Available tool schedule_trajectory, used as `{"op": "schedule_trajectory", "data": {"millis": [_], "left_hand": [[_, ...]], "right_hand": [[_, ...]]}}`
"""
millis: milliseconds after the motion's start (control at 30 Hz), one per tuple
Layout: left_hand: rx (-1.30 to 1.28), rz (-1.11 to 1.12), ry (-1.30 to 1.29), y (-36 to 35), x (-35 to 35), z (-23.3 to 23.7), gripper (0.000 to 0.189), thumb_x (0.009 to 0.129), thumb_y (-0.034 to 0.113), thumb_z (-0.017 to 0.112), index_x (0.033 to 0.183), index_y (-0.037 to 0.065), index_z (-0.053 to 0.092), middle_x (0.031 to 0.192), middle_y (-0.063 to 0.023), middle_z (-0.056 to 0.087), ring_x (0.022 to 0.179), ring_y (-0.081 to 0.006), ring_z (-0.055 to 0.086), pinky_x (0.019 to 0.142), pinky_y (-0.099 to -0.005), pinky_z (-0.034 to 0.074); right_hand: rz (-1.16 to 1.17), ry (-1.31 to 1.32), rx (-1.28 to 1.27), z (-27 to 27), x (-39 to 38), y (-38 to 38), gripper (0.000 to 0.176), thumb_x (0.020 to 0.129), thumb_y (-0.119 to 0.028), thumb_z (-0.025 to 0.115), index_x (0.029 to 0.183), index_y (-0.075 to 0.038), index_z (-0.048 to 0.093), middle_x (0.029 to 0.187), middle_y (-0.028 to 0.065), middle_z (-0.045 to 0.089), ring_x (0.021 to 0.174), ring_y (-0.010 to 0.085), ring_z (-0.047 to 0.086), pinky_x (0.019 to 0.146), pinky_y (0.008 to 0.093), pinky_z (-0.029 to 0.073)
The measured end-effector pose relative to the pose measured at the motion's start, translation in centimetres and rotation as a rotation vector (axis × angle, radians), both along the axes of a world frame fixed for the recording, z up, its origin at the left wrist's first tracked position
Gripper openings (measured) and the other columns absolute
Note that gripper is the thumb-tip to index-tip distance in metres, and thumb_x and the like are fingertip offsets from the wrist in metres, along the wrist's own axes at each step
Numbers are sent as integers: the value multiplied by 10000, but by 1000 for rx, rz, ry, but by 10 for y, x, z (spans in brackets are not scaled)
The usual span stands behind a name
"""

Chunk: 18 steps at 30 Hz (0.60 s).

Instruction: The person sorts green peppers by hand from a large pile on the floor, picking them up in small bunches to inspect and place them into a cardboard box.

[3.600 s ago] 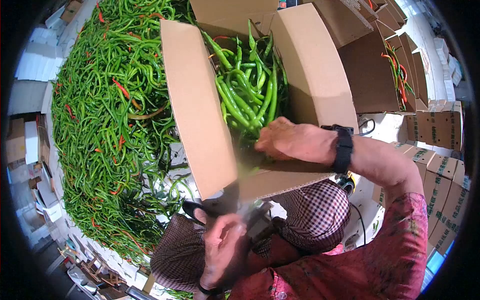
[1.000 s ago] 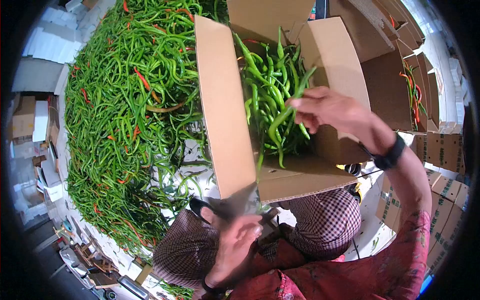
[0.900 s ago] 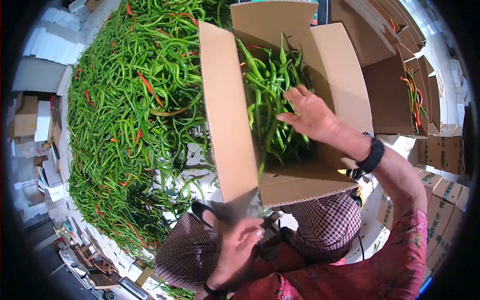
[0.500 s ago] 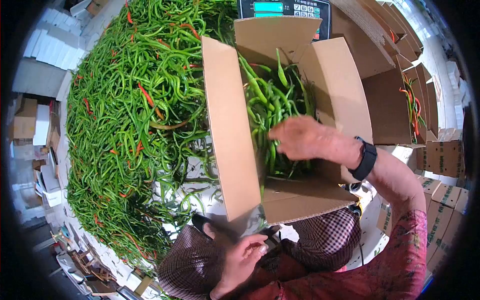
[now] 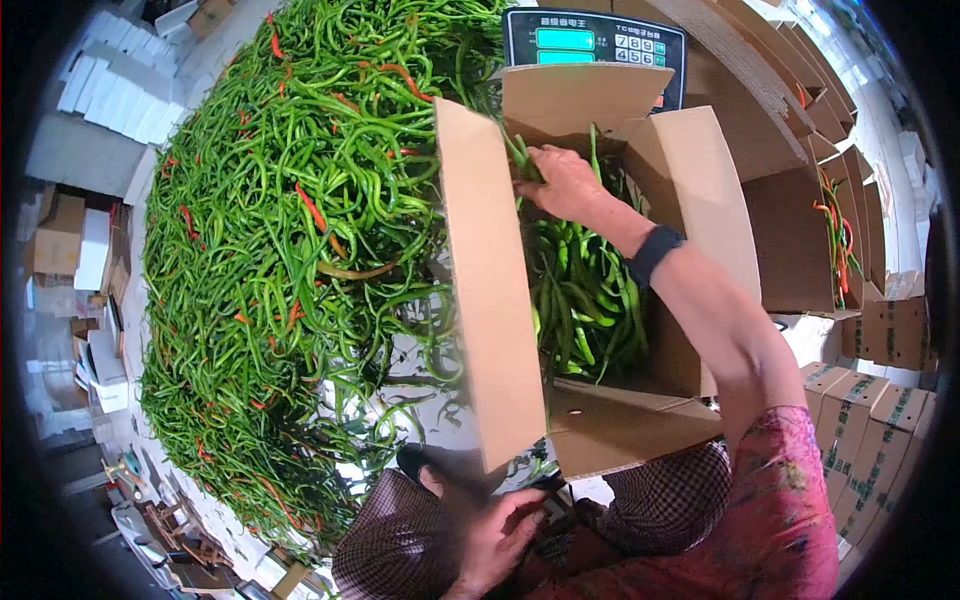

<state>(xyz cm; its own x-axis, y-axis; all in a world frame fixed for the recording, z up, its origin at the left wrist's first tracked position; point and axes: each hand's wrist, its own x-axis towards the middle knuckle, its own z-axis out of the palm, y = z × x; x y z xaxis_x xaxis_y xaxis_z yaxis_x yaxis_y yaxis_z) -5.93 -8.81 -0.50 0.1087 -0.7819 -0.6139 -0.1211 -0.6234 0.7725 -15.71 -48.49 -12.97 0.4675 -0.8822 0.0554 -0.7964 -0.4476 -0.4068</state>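
Note:
An open cardboard box (image 5: 492, 290) with raised flaps stands before me, partly filled with long green chili peppers (image 5: 585, 300). My right hand (image 5: 565, 185), with a dark band on its wrist, is inside the box near its far left corner. Its fingers are closed round a few green peppers (image 5: 522, 158), partly hidden by the hand. Below the box, close to my lap, my left hand (image 5: 500, 540) rests with loosely bent fingers apart. Nothing shows in it.
A large heap of green peppers (image 5: 290, 230) with some red ones covers the surface at left. Behind the box is a scale with a lit display (image 5: 600, 48). More open boxes (image 5: 780, 190) stand at right, with stacked printed cartons (image 5: 850, 430) nearer me.
My right hand has moved from the middle of the box to its far left corner and closed on peppers there. My left hand stays low near my lap. The camera view has shifted slightly.

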Motion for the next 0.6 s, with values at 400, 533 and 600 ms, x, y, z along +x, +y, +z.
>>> {"op": "schedule_trajectory", "data": {"millis": [400, 533, 600], "left_hand": [[60, -11, 342, 9, 0, -4, 292, 946, 106, 553, 1216, 3, 514, 1026, -56, 582, 959, -101, 554, 850, -234, 450], [80, 121, 470, 13, -4, -8, 287, 945, 102, 554, 1211, -2, 517, 1024, -58, 585, 960, -104, 558, 844, -236, 454], [39, 8, 370, 7, -2, -6, 284, 946, 103, 552, 1207, -5, 518, 1038, -60, 582, 963, -106, 561, 851, -241, 456]], "right_hand": [[120, -428, 54, 106, -36, 39, 159, 771, -102, 693, 868, 6, 627, 828, 201, 611, 808, 387, 605, 738, 444, 483], [202, -500, -150, 133, -35, 55, 135, 767, -78, 679, 858, 1, 617, 814, 200, 606, 787, 379, 603, 696, 426, 470], [173, -501, -216, 151, -33, 54, 143, 767, -75, 676, 850, 14, 601, 793, 192, 597, 763, 373, 592, 674, 396, 463]]}}
